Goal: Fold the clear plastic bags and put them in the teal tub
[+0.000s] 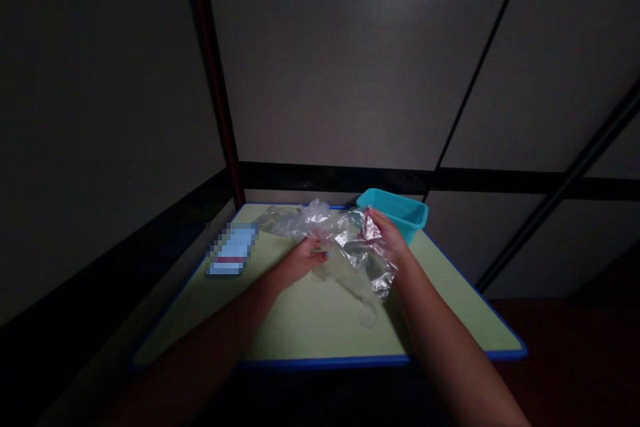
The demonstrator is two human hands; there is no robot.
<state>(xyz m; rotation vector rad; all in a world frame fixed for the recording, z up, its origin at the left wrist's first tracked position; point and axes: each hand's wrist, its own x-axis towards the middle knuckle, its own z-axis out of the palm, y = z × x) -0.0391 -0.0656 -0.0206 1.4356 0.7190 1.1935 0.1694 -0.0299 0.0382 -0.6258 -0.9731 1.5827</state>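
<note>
A crumpled, shiny clear plastic bag (371,265) is spread between my two hands above the table. My right hand (389,237) pinches its upper right part, with the fingertips near the teal bin. My left hand (303,259) is at the left part of the plastic; its fingers are closed on the film and partly hidden by it, while the thumb points right. More thin, see-through plastic (280,221) trails to the left over the table. A thin clear strip with a rounded end hangs toward the near side, and I cannot tell whether it belongs to the same bag.
A teal plastic bin (417,215) stands at the table's back right corner. On the left edge lies a blurred-out phone-like object (233,250). The pale green table (310,337) has a blue rim. Grey panelled walls (330,80) rise behind and to the left.
</note>
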